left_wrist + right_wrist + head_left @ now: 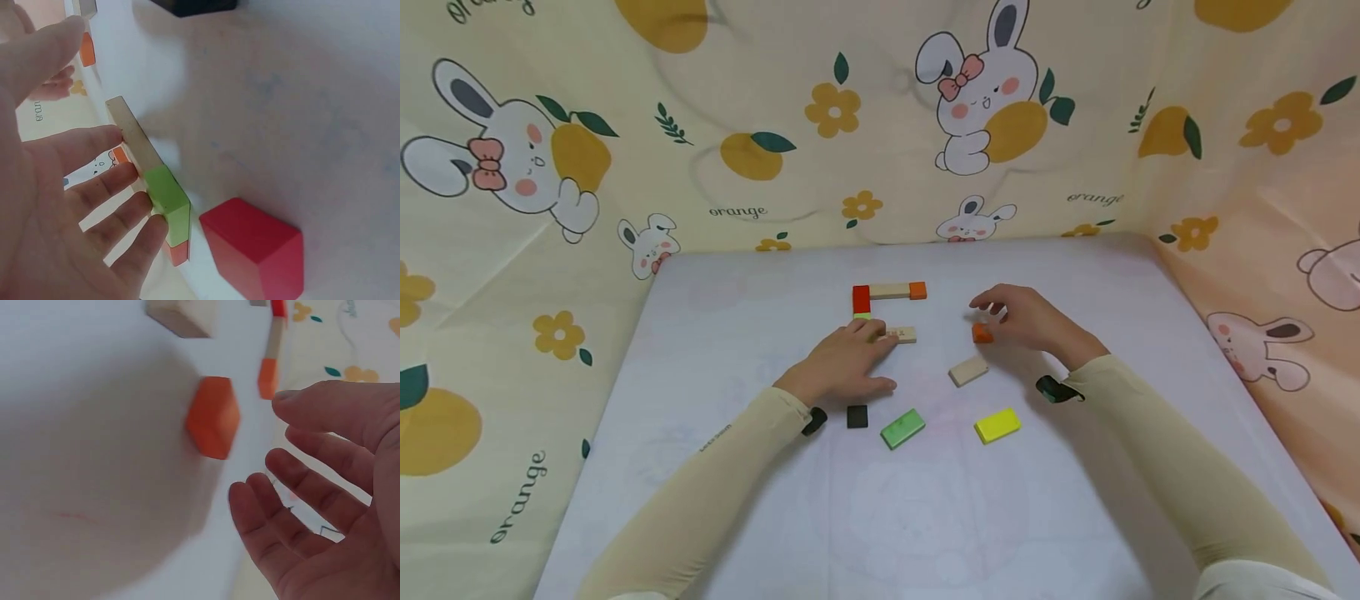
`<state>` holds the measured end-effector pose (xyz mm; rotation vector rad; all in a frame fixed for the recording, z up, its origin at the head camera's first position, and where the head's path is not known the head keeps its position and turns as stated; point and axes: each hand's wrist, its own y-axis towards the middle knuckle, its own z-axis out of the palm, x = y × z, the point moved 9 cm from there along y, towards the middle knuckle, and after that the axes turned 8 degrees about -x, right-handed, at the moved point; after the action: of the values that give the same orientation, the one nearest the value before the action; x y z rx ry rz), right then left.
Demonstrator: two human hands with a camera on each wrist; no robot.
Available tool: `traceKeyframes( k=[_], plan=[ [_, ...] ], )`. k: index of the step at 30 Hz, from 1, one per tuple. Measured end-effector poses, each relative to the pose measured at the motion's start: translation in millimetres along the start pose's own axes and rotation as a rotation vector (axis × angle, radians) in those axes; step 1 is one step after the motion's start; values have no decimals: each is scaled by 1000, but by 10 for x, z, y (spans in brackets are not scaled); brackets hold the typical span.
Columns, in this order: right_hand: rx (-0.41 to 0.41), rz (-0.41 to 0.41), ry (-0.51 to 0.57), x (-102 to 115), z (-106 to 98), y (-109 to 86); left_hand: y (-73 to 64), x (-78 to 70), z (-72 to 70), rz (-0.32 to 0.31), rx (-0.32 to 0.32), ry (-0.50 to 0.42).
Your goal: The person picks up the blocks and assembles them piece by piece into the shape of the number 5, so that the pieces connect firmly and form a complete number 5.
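Observation:
My left hand (846, 358) lies low over the table, its fingers extended in the left wrist view. Its fingertips are against or very close to a wooden block (135, 134) and a light green block (169, 200) joined end to end. A red block (253, 244) stands near them in that view; in the head view the hand hides that spot. My right hand (1026, 317) hovers beside an orange block (212, 419), fingers loosely bent and apart from it. Behind the hands, a red block (861, 298), a long wooden block (890, 291) and an orange block (918, 290) form a corner.
Nearer the front lie a black block (857, 417), a green block (902, 429), a yellow block (997, 426) and a loose wooden block (968, 371). A printed cloth (880, 125) rises behind the white table (925, 517) and at both sides.

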<state>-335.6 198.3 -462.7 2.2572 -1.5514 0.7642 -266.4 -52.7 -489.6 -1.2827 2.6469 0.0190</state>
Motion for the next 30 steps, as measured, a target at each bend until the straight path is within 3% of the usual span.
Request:
traceKeyframes(
  k=[20,30],
  plan=[
    [8,49,-8,-153,229,-46,-20,3,-23,-21,6,4],
    [-18,36,-26,-121,213,-28,14,22,5,-7,2,15]
  ],
)
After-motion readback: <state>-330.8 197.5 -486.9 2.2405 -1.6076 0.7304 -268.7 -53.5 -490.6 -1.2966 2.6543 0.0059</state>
